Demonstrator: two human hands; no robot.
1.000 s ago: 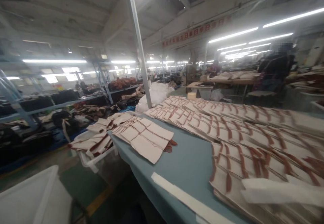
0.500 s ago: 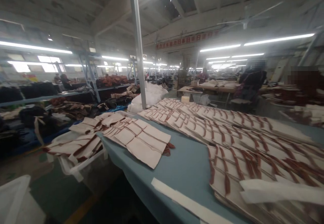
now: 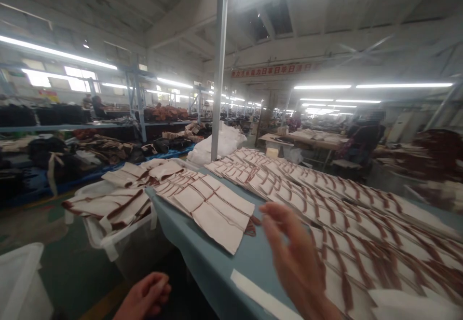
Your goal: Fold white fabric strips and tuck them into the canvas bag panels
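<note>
My right hand is raised over the blue table, fingers stretched and blurred by motion, holding nothing. My left hand sits low at the table's near edge, its fingers curled loosely with nothing visible in them. Overlapping rows of cream fabric pieces with red-brown trim cover the table to the right. A smaller fan of cream pieces lies on the table's left corner. A white strip lies on the table just below my right hand.
A clear plastic bin heaped with cream pieces stands beside the table's left corner. A white tub is at the bottom left. A grey pillar rises behind the table. Racks of dark goods line the left. A person stands far right.
Both my hands have come up into view from below; neither showed before. The view has swung slightly left and down across the table.
</note>
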